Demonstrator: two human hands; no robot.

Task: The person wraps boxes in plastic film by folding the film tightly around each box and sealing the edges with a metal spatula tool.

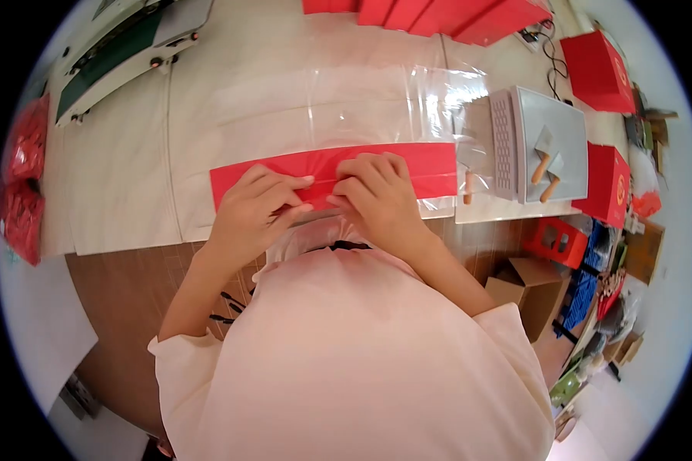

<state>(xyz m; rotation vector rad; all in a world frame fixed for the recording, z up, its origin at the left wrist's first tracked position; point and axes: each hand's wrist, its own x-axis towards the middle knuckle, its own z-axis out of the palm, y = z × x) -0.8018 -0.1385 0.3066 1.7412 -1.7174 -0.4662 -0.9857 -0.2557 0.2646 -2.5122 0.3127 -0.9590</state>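
Just beyond the pale shirt, both hands work at a long red paper strip [430,170], laid crosswise along the near edge of the bench [123,177]. The left hand [263,201] has its fingers bent over the strip, with the tips of thumb and forefinger apart; the right hand [378,196] curls its fingers on it, close beside the left. Whether either one is clamped on the paper, I cannot tell. The step in hand looks like pressing or creasing the strip around its middle; as I judge it, the next move calls for even pressure from both hands, with the edges kept straight.

Under the bench is a brown plank floor [123,307]; to the right stand an open cardboard box [527,288] and a red crate [553,242]. Past the strip, a clear plastic sheet [361,107] covers part of the pale bench and catches glare. At its right sits a grey flat-topped block [538,115], with two wooden-handled scrapers [544,163] on it. Farther off are a green-bedded machine [108,84] on the left and a row of red boxes [430,15] at the back.
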